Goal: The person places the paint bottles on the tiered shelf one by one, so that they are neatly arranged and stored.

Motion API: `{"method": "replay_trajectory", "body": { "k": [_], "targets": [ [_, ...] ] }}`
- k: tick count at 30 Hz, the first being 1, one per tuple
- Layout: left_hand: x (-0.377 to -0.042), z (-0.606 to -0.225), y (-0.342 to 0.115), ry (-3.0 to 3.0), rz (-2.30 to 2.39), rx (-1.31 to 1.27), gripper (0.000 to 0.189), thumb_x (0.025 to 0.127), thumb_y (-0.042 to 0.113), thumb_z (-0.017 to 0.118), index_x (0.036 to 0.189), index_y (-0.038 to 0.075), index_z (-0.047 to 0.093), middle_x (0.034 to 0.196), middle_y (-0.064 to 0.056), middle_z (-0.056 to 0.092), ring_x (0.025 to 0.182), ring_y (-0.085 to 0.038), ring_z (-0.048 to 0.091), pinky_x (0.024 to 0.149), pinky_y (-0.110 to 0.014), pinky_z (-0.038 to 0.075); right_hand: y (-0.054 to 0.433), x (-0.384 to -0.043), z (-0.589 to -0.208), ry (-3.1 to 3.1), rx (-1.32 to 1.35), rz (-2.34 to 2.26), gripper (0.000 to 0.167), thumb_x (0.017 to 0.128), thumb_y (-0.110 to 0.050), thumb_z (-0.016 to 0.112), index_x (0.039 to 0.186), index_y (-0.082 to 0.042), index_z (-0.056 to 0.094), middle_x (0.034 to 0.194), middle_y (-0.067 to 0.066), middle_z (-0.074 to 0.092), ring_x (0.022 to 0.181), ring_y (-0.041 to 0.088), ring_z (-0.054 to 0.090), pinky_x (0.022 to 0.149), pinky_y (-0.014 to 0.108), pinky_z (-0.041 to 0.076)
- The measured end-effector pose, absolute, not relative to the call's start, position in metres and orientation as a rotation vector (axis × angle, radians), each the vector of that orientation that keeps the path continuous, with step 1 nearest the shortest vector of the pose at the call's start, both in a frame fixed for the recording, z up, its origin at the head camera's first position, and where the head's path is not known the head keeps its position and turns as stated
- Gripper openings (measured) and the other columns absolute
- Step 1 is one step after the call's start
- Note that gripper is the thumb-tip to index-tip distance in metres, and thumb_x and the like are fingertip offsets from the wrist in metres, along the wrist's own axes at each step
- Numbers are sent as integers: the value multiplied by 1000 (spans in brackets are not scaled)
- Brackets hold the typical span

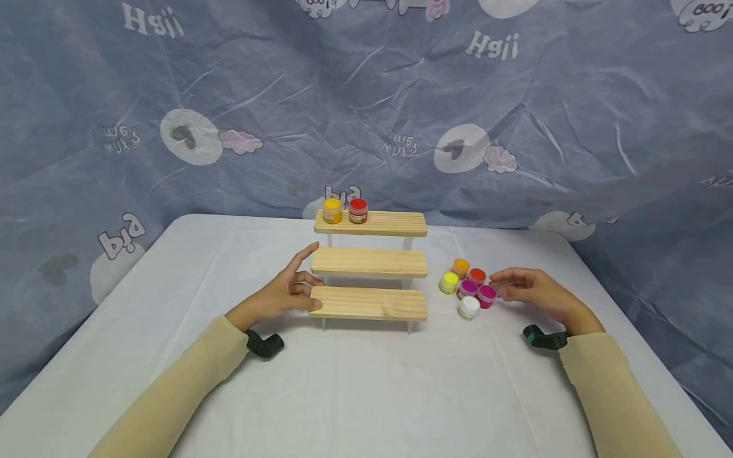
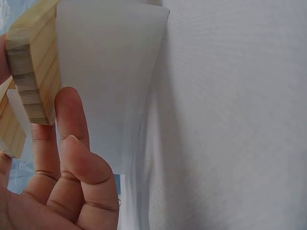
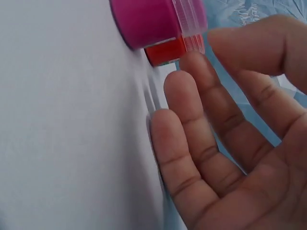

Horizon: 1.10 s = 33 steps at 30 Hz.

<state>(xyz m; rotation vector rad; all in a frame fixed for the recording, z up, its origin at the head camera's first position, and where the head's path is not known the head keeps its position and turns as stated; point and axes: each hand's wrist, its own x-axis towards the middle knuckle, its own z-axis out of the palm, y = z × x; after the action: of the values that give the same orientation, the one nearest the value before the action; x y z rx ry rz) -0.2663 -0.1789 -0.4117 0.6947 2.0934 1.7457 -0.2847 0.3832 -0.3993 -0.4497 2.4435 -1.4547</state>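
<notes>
Left grip (image 1: pixel 279 292) on the left end of a three-tier wooden stand (image 1: pixel 369 302), yellow jar (image 1: pixel 332 212) and red jar (image 1: pixel 357 212) on its top tier, right grip (image 1: pixel 541 296) beside six clustered jars (image 1: pixel 467 289), perhaps touching the nearest, white surface (image 1: pixel 401 394), patterned cloth (image 1: pixel 343 102) behind.

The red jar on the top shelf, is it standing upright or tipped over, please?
Upright: in the head view, the red jar sits base down on the top shelf, its round top facing up.

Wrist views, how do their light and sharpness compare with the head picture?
Head view: bright, fairly sharp, with pale glints on creases in the backdrop; left wrist: dimmer, greyer, a soft shadow on the tablecloth beside the shelf; right wrist: also muted, the purple jar slightly soft, a blurry shadow beside the right hand.
</notes>
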Motion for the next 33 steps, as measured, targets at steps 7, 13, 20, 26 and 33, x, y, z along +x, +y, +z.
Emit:
{"method": "replay_trajectory", "body": {
  "k": [7, 13, 20, 26, 33],
  "targets": [
    [-265, -412, -179, 2113, 1744, 691, 119, 94, 4, 82, 176, 29, 0, 128, -22, 62, 95, -22, 68, 84, -31, 56, 383, -289, -404, 2351, -518, -1425, 49, 101, 4, 69, 141, 24, 51, 119, -7, 72, 105, 8, 69, 90, 22, 58],
    [-264, -412, -179, 2124, 1735, 690, 118, 95, 5, 82, 176, 27, -1, 128, -22, 62, 98, -23, 69, 86, -31, 56, 381, -289, -404, 2350, -543, -1392, 49, 101, 1, 70, 141, 23, 52, 117, -4, 72, 105, 11, 68, 89, 23, 58],
    [-265, -413, -180, 2111, 1743, 696, 119, 94, 5, 83, 176, 27, 0, 128, -22, 62, 93, -21, 68, 83, -30, 56, 375, -287, -404, 2402, -505, -1350, 46, 99, -2, 75, 137, 19, 59, 116, 1, 72, 102, 11, 66, 87, 23, 56],
    [-266, -413, -179, 2119, 1734, 699, 118, 95, 5, 82, 176, 28, 0, 129, -22, 62, 94, -21, 68, 84, -31, 56, 373, -287, -405, 2434, -473, -1327, 41, 98, -6, 77, 132, 14, 64, 115, 6, 71, 101, 14, 65, 88, 25, 55],
    [-264, -412, -178, 2104, 1741, 702, 118, 95, 2, 81, 176, 27, -1, 128, -22, 62, 92, -20, 67, 84, -32, 57, 375, -285, -406, 2423, -491, -1303, 34, 97, -9, 77, 124, 9, 65, 109, 2, 72, 102, 16, 65, 90, 27, 52]
  ]
}}
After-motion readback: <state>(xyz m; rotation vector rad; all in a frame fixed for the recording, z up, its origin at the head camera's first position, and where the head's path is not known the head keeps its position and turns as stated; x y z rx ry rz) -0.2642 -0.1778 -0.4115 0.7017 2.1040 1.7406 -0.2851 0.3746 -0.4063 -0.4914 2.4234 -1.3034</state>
